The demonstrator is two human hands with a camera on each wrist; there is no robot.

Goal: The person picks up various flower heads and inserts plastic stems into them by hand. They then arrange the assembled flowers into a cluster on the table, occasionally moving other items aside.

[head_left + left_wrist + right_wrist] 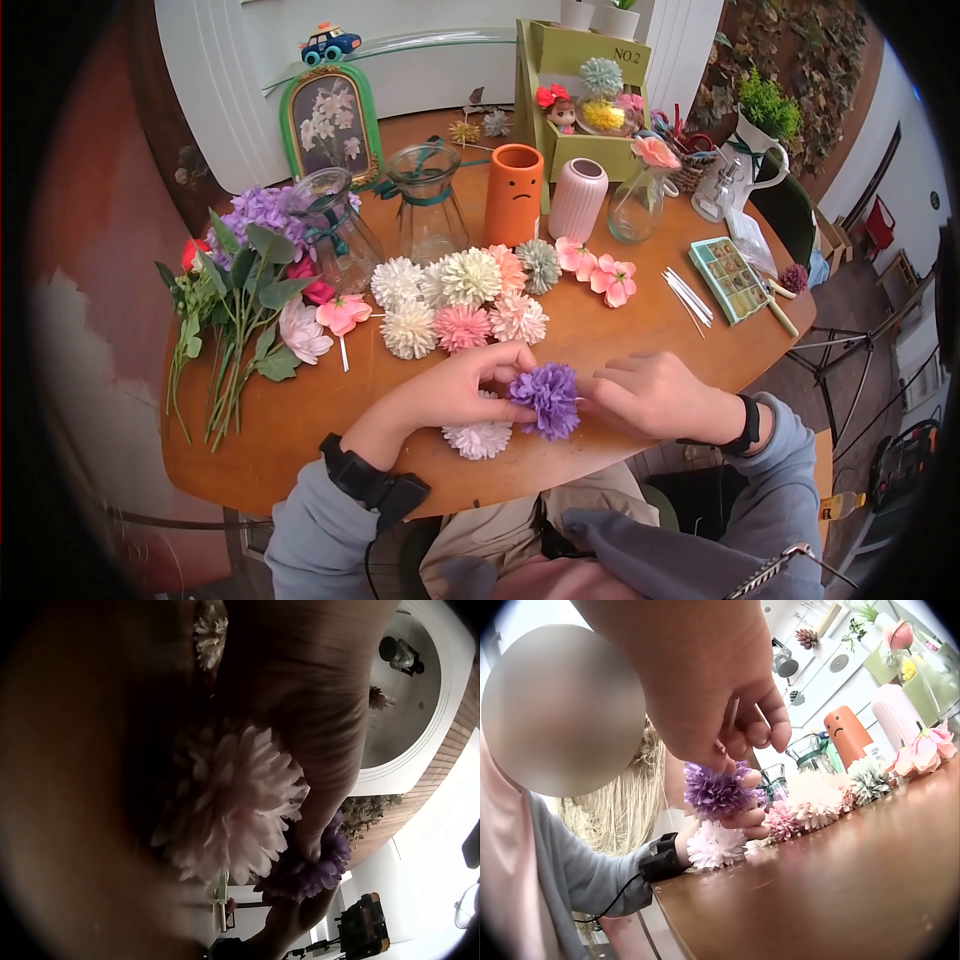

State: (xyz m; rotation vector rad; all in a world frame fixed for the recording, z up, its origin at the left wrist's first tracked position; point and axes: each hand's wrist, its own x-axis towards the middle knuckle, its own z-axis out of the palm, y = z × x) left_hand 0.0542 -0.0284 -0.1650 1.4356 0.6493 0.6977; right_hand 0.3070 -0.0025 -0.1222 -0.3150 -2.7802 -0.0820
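Over the front of the table, my left hand [462, 385] grips a purple pompom flower [551, 402] between thumb and fingers. My right hand [655, 397] is close on the flower's other side, fingers curled, pinching a thin white stick [734, 714] whose end points at the bloom. Under the left hand lies a pale pink pompom flower [478, 439], large in the left wrist view. Behind the hands sits a cluster of white, cream, pink and grey-green pompom flowers, among them a coral pink one [462, 327].
Behind the cluster stand an orange vase [514, 195], a pink ribbed vase [577, 200] and several glass vases. Leafy stems [235, 330] lie at the left. White sticks [688, 300] and a compartment box [732, 280] are at the right.
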